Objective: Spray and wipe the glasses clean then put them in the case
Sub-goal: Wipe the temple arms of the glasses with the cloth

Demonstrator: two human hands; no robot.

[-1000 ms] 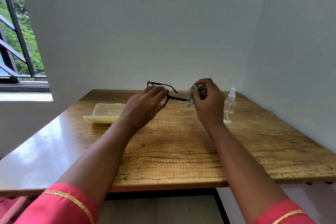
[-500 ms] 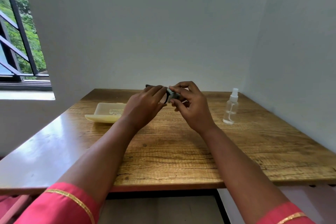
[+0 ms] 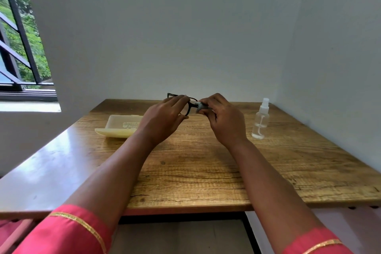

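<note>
Black-framed glasses (image 3: 188, 103) hang above the wooden bench (image 3: 206, 167), gripped between both hands. Left hand (image 3: 162, 117) curls its grip round one lens rim; right hand (image 3: 221, 117) pinches a grey cloth (image 3: 199, 106) against the frame. Left of both lies a pale yellow case (image 3: 121, 127); right stands a clear spray bottle (image 3: 260, 119).

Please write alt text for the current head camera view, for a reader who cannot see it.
Above a wooden table, the person's left hand holds black glasses while the right hand pinches a small grey cloth against them. A pale yellow case lies on the table to the left, and a clear spray bottle stands upright to the right.
</note>
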